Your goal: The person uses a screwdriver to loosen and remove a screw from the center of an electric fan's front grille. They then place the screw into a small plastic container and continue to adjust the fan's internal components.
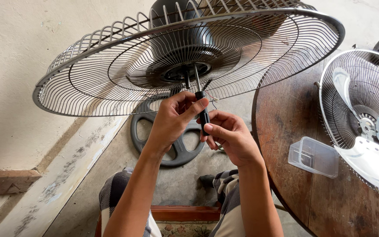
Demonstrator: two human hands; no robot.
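Both forearms are bare from the elbow down, with no sleeves, watch or rings visible. The left hand (174,115) and right hand (230,137) are ungloved. A dark-and-cream checked cloth, worn like a sarong or shorts, covers both knees.

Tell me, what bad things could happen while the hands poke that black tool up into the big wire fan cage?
1. The left hand and right hand both grip the black screwdriver, so neither steadies the fan cage. It may wobble or tip.
2. Thin wires hang near the tool tip; a slip could nick them.
3. A loosened screw might drop to the floor by the round black base, not into the clear plastic box on the wooden table.
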